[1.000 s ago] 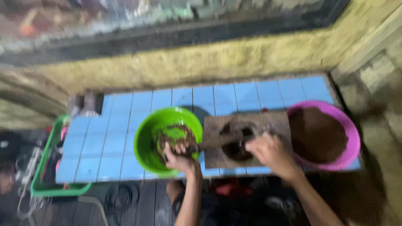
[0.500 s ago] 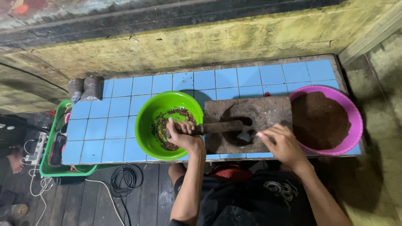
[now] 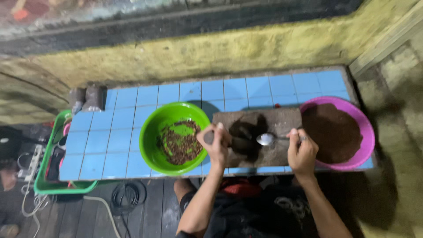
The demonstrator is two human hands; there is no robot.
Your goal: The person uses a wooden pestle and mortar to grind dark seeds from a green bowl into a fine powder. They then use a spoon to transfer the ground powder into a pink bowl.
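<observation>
Hands work on blue-tiled counter: left hand grips stone roller, right hand spoon.

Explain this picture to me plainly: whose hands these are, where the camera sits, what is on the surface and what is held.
There is no machine here: a person works with two bare hands, filmed from a camera on their head looking down. On the blue tiled counter stand a round green plastic bowl with brown bits inside, a grey flat stone slab, and a round pink plastic basin of dark brown paste. The left hand grips a dark roller-like stone lying on the slab. The right hand holds a shiny metal spoon over the slab. A green crate sits lower on the left.
</observation>
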